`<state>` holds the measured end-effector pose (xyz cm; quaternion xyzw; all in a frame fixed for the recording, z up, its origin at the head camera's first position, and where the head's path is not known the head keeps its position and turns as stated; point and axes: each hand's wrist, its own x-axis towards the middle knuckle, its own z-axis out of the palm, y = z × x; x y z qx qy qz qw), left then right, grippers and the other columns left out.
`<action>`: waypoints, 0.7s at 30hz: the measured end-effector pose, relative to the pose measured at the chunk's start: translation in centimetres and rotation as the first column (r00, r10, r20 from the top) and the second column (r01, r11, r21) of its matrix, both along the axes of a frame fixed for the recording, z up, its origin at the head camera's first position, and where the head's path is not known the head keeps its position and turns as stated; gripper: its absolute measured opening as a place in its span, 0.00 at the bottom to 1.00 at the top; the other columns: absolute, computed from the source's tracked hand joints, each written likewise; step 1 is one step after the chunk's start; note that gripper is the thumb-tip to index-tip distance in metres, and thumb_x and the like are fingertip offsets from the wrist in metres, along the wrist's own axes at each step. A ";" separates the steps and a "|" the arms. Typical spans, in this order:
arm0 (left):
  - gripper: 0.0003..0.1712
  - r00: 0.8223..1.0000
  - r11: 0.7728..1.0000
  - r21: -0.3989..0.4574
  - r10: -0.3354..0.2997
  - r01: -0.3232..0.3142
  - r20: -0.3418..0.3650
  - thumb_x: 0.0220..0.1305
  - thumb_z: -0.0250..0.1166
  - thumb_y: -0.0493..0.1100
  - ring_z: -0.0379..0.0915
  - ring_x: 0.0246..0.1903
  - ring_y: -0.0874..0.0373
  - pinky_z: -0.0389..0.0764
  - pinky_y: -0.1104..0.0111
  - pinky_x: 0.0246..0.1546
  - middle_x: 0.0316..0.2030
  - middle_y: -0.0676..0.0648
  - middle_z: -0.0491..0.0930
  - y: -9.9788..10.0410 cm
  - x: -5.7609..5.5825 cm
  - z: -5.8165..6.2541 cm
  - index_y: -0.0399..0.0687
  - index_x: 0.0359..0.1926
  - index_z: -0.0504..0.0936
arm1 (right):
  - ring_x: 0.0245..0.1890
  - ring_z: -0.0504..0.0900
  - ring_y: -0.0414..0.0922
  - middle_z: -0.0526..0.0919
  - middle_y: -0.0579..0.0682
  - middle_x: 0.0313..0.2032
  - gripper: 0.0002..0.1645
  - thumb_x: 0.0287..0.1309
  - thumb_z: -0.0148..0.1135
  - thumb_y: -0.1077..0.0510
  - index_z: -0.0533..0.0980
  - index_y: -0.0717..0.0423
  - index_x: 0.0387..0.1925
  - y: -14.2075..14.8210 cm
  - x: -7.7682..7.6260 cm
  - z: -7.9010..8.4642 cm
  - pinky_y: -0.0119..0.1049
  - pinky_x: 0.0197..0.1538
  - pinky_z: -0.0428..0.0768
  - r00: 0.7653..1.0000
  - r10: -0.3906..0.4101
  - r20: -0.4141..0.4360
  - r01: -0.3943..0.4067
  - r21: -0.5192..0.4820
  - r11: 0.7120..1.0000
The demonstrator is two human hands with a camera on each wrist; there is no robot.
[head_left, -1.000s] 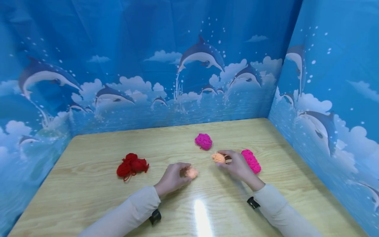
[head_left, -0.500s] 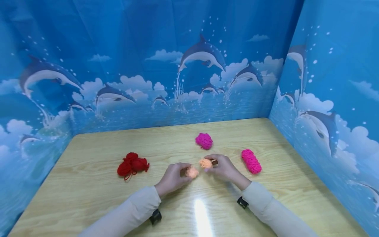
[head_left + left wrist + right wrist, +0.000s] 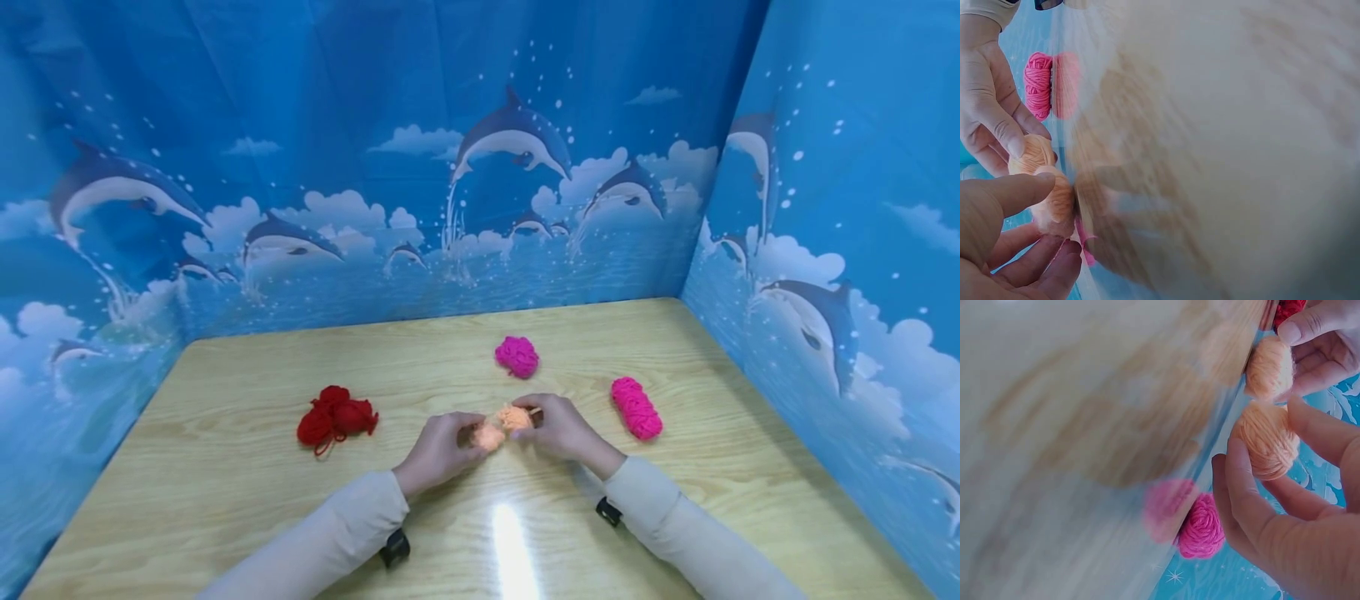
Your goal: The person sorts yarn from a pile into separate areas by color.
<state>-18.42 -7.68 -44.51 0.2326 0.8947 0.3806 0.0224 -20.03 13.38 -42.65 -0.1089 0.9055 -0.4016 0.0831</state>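
Note:
At the middle of the table, my left hand (image 3: 441, 452) pinches a small peach yarn ball (image 3: 489, 437) between thumb and fingers. My right hand (image 3: 567, 431) holds a second peach yarn ball (image 3: 1266, 440), its fingertips curled round the sides. The two balls sit side by side, edges meeting in the head view, the right one slightly farther back. In the left wrist view, the left thumb (image 3: 1025, 190) crosses in front of its ball and hides part of it.
A red yarn bundle (image 3: 333, 419) with a loose loop lies to the left. Behind the hands is a magenta yarn ball (image 3: 517, 357); a hot-pink yarn skein (image 3: 637, 408) lies to the right. A dolphin-print curtain (image 3: 360, 167) borders the wooden table (image 3: 225, 500).
My right hand has moved left with its peach yarn ball, bringing it up beside the other one. The left hand has stayed almost still.

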 end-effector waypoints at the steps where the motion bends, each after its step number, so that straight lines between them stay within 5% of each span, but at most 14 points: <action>1: 0.26 1.000 1.000 -0.001 -0.003 0.003 -0.007 0.53 0.72 0.37 0.76 0.52 0.45 0.75 0.55 0.55 0.50 0.37 0.81 0.0 0.0 0.0 0.33 0.54 0.79 | 0.43 0.81 0.47 0.81 0.55 0.49 0.27 0.50 0.72 0.61 0.77 0.62 0.54 0.0 0.0 0.0 0.40 0.47 0.81 1.000 0.003 -0.002 -0.003 0.001 1.000; 21: 0.26 1.000 1.000 0.004 0.000 0.000 0.015 0.54 0.72 0.37 0.76 0.53 0.45 0.74 0.54 0.57 0.51 0.37 0.80 0.0 -0.2 -0.2 0.33 0.54 0.79 | 0.44 0.82 0.48 0.80 0.58 0.53 0.28 0.50 0.71 0.62 0.76 0.62 0.55 -0.3 0.1 0.0 0.41 0.47 0.81 1.000 0.002 0.029 -0.003 0.014 1.000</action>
